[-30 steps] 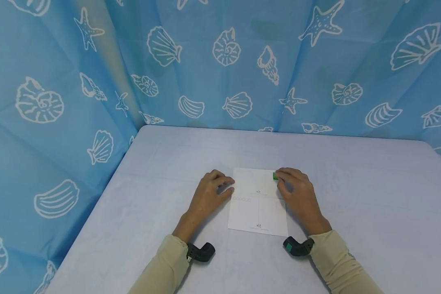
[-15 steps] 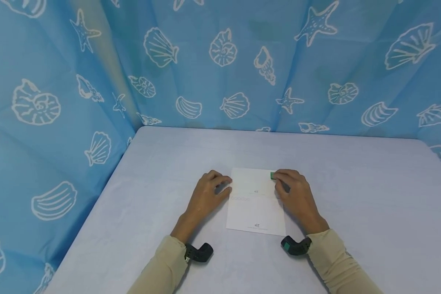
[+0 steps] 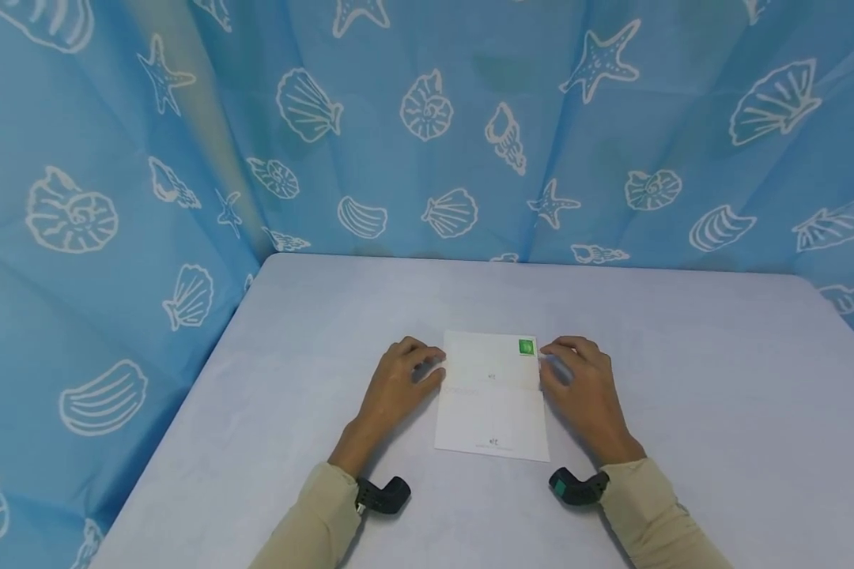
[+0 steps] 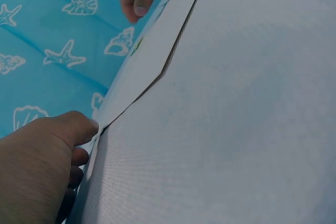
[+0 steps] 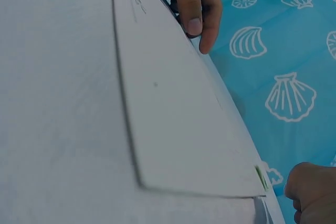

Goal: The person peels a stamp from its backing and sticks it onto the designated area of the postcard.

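A white card (image 3: 493,411) with a crease across its middle lies on the table, faint small print on each half. At its upper right corner is a small green stamp (image 3: 527,347), fully visible in the head view and a thin green sliver (image 5: 261,177) in the right wrist view. My left hand (image 3: 402,383) touches the card's left edge, thumb and index fingertips apart. Just off the right edge, my right hand (image 3: 583,387) has loosely bent fingers with nothing between them; the stamp lies just left of its fingertips.
A white cloth covers the table (image 3: 356,292). Behind it and along the left hangs a blue curtain (image 3: 398,134) with white seashells and starfish. A black wrist device (image 3: 384,495) sits on the left wrist, another black wrist device (image 3: 578,486) on the right.
My right hand has let go of the stamp and shifted right, off the card, leaving the stamp uncovered. The left hand stays at the left edge. The head view has tilted slightly up.
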{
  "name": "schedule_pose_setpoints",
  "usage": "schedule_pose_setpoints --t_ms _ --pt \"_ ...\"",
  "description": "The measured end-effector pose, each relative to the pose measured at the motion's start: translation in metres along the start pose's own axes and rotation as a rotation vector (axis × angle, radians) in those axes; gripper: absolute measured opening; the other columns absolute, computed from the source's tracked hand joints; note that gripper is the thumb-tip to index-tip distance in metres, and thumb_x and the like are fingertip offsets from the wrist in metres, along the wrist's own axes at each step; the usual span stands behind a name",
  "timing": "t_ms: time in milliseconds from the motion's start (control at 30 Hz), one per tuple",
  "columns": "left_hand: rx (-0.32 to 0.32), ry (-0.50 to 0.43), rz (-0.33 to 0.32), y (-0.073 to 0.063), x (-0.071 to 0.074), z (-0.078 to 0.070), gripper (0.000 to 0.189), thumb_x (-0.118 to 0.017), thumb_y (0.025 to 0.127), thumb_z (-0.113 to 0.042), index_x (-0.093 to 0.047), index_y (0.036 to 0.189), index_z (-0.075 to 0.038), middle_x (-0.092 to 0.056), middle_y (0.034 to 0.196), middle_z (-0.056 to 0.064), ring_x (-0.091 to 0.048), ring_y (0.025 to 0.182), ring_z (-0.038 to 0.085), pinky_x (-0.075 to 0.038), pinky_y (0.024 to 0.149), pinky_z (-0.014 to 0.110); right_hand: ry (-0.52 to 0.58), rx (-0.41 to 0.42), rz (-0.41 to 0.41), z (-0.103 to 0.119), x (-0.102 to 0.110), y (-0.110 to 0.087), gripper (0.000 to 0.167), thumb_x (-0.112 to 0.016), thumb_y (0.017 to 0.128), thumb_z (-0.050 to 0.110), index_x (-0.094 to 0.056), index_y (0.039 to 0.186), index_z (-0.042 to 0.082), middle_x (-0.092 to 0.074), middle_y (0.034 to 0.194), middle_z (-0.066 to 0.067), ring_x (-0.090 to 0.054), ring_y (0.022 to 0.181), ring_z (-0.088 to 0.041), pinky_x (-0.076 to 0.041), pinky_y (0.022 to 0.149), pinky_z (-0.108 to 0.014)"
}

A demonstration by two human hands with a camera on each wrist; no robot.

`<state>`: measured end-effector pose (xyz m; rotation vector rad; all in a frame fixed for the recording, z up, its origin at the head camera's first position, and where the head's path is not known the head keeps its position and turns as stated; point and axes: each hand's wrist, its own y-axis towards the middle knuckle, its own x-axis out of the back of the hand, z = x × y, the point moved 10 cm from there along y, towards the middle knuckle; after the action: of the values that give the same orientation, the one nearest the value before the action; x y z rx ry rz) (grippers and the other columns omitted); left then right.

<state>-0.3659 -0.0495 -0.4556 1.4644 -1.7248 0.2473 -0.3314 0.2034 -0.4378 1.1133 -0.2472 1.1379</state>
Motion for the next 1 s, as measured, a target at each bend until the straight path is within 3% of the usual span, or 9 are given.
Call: schedule_pose_setpoints --t_ms 500,1000 --pt "0.004 0.023 -0.001 -0.002 -0.001 -0.004 0.02 -0.074 0.092 -0.019 -0.075 0.111 -0.014 -0.062 0.104 -0.001 -0.054 0.091 0.015 -0.049 0.078 0.032 -0.021 -0.115 0.02 -0.032 0.017 -0.011 0.023 -0.074 0.084 0.0 -0.071 0.107 -0.001 -0.058 0.115 -0.015 -0.052 0.114 -0.036 -0.034 0.096 -0.056" --pt "-0.033 0.019 -0.027 -0.002 0.0 -0.002 0.02 -0.076 0.091 -0.018 -0.075 0.11 -0.013 -0.062 0.104 -0.001 -0.055 0.091 0.016 -0.05 0.077 0.031 -0.028 -0.146 0.042 -0.044 0.027 -0.015 0.021 -0.073 0.085 0.001 -0.071 0.106 -0.001 -0.058 0.113 -0.017 -0.051 0.114 -0.038 -0.033 0.093 -0.058"
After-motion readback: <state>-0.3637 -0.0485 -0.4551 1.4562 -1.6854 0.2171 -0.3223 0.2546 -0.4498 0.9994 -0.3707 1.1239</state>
